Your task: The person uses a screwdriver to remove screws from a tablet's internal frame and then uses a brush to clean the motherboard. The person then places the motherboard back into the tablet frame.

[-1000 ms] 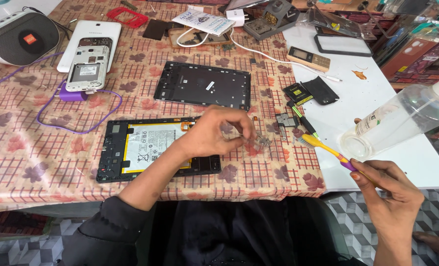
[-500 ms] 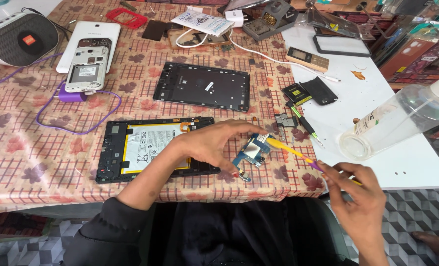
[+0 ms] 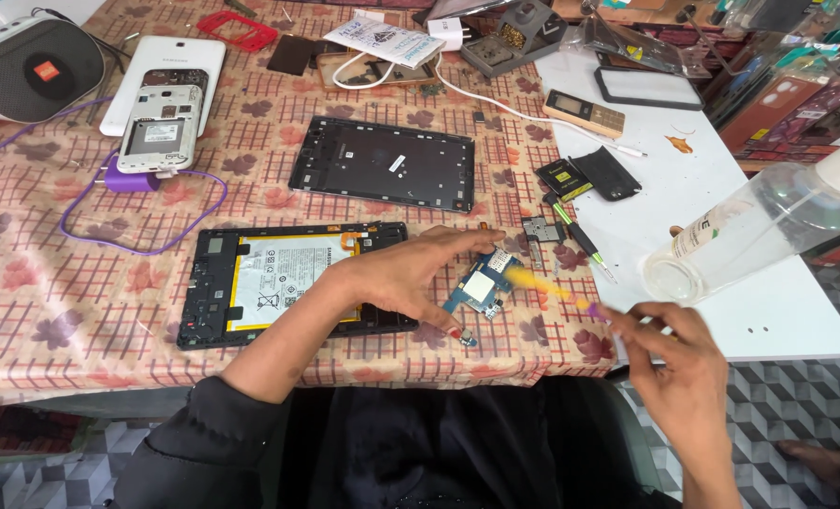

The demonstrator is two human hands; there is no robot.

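Observation:
My left hand [image 3: 410, 278] holds a small blue circuit board [image 3: 481, 287] by its edges just above the table, right of an opened tablet [image 3: 288, 283] with its white battery showing. My right hand [image 3: 679, 353] grips a yellow and purple brush [image 3: 556, 290] near the table's front edge. The blurred brush tip reaches the right side of the board.
A black tablet back frame [image 3: 382, 162] lies behind the opened tablet. A clear plastic bottle [image 3: 759, 231] lies tilted on the white board [image 3: 778, 311] at right. A green-tipped tool [image 3: 580, 236], small black parts [image 3: 594, 174], an opened white phone [image 3: 161, 127] and a grey speaker [image 3: 29, 66] sit around.
My left hand lifted the blue circuit board off the tablet and brought it right. My right hand moved left and up, bringing the brush tip to the board.

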